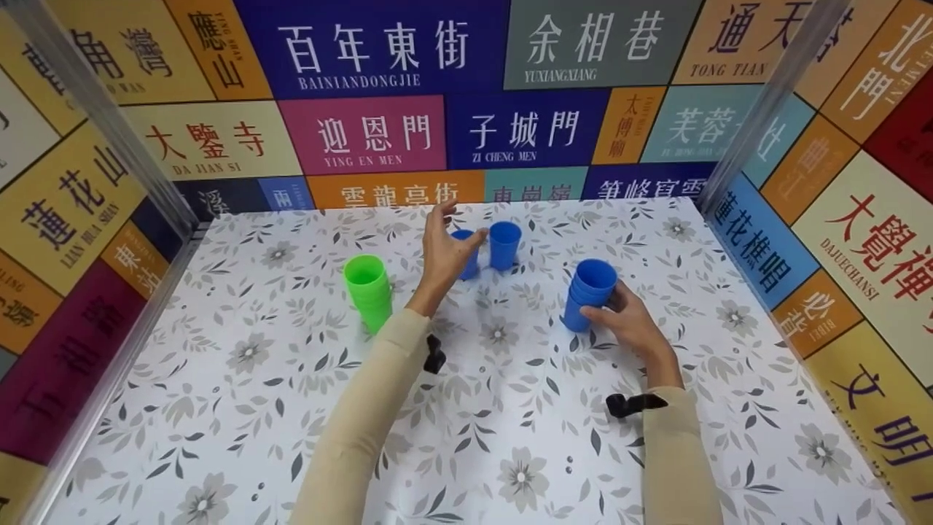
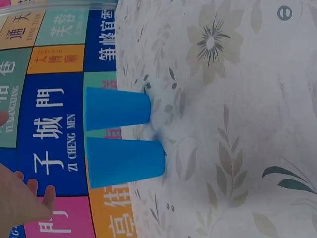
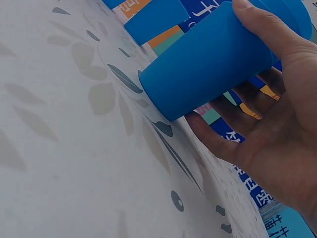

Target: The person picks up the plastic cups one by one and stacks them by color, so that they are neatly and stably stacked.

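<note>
My right hand (image 1: 630, 321) holds a stack of blue cups (image 1: 579, 310), thumb on the near side and fingers round the other. The stack's base (image 3: 161, 101) is close to the tabletop; I cannot tell whether it touches. My left hand (image 1: 448, 251) hovers with fingers spread beside a blue cup (image 1: 467, 266), partly hiding it in the head view. In the left wrist view, that cup (image 2: 126, 161) stands apart from the fingers (image 2: 48, 198). Just right of it stands another upright blue cup (image 1: 504, 248). A stack of green cups (image 1: 370, 295) stands left of my left forearm.
A white tabletop (image 1: 496, 408) with a grey leaf and flower print lies under everything. Panels with large characters (image 1: 364, 135) rise along the back and both sides. Black straps (image 1: 634, 403) sit at both wrists.
</note>
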A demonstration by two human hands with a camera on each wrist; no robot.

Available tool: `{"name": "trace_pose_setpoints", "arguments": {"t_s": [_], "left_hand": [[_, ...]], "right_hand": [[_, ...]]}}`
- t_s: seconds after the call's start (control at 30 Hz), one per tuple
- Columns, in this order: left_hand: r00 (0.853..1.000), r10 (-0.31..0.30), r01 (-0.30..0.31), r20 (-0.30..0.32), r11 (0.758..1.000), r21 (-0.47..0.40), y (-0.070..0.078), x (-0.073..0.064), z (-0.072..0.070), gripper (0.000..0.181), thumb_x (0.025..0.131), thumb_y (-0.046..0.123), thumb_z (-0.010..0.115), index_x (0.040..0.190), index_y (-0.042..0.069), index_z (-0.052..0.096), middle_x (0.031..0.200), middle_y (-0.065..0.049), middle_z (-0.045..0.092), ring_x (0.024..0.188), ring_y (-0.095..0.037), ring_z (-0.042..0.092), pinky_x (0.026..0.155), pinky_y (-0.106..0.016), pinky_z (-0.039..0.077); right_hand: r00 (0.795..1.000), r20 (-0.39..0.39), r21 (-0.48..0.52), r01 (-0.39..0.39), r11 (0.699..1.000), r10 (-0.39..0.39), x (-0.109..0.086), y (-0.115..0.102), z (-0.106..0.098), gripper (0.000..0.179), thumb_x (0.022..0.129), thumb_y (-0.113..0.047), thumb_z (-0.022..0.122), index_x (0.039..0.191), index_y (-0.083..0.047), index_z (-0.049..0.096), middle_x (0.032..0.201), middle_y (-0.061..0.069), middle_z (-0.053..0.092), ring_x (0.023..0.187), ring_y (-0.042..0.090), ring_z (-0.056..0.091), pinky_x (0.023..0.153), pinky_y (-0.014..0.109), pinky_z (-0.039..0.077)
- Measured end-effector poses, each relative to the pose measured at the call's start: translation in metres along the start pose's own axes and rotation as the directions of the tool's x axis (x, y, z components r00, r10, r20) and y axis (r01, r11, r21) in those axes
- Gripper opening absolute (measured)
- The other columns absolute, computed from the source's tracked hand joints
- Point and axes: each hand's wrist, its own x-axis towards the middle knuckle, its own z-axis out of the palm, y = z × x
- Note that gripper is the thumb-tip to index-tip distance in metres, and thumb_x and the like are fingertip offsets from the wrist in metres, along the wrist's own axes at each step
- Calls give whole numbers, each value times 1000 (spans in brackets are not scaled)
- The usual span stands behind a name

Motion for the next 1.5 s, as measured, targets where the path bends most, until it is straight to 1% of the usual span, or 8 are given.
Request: {"name": "trace_pose_setpoints", "arguments": {"t_s": [0.1, 0.27, 0.47, 0.63, 0.93, 1.1, 1.27, 1.5], "left_hand": [[1000, -26, 26, 2, 1000, 2, -6, 3, -2, 71, 81, 22, 84, 142, 9, 49, 139, -14, 54, 130, -28, 51, 114, -40, 42], [996, -83, 83, 38, 997, 1, -16, 4, -2, 74, 83, 24, 83, 146, 11, 46, 144, -15, 51, 135, -30, 48, 115, -42, 41], [993, -100, 98, 63, 995, 28, -27, 5, 0, 75, 83, 19, 83, 147, 8, 44, 147, -17, 48, 139, -34, 45, 117, -44, 39], [990, -129, 123, 56, 988, 88, -41, 2, 2, 76, 82, 19, 83, 147, 6, 44, 147, -17, 49, 141, -33, 44, 119, -43, 37], [977, -207, 201, 55, 975, 99, -50, 2, 11, 81, 83, 17, 83, 150, 6, 39, 151, -16, 45, 143, -32, 42, 120, -43, 36], [973, -229, 226, 40, 971, 79, -54, 4, 16, 83, 81, 17, 83, 150, 4, 39, 149, -18, 47, 142, -32, 44, 119, -42, 37], [967, -255, 255, 19, 967, 18, -56, 6, 20, 82, 81, 15, 83, 150, 4, 40, 148, -20, 48, 140, -33, 45, 118, -43, 38], [951, -309, 309, 10, 951, -7, -58, 7, 28, 77, 84, 14, 81, 149, 3, 41, 151, -21, 46, 142, -33, 45, 118, -43, 39]], "right_hand": [[1000, 9, 13, -1, 1000, 1, 0, -1, 0, 89, 90, -25, 76, 160, -12, 23, 156, 22, 40, 147, 38, 36, 123, 55, 24], [1000, 8, 14, 12, 1000, -13, 1, 0, -1, 87, 90, -22, 76, 159, -11, 25, 154, 23, 42, 145, 39, 38, 123, 55, 26], [1000, 4, 1, 12, 1000, -12, 1, 1, -2, 88, 90, -24, 76, 159, -11, 25, 154, 23, 42, 145, 39, 38, 123, 55, 25], [1000, 6, -9, 11, 1000, -11, 1, 1, -1, 88, 90, -24, 76, 159, -11, 24, 154, 24, 42, 145, 40, 38, 123, 56, 26], [1000, -4, -3, 22, 1000, -22, 3, 2, -1, 84, 90, -21, 76, 158, -8, 28, 152, 24, 44, 143, 39, 40, 122, 54, 28], [999, -15, -7, 29, 1000, -29, 4, -1, -1, 83, 90, -20, 76, 157, -9, 30, 150, 25, 46, 142, 40, 42, 121, 54, 29], [1000, -13, -7, 26, 1000, -26, 3, -2, -3, 84, 90, -20, 76, 158, -9, 29, 151, 25, 45, 141, 40, 42, 121, 54, 28], [1000, -9, 4, 4, 1000, -4, 2, 0, -1, 87, 89, -23, 77, 159, -12, 27, 154, 23, 43, 145, 40, 39, 123, 55, 25]]}}
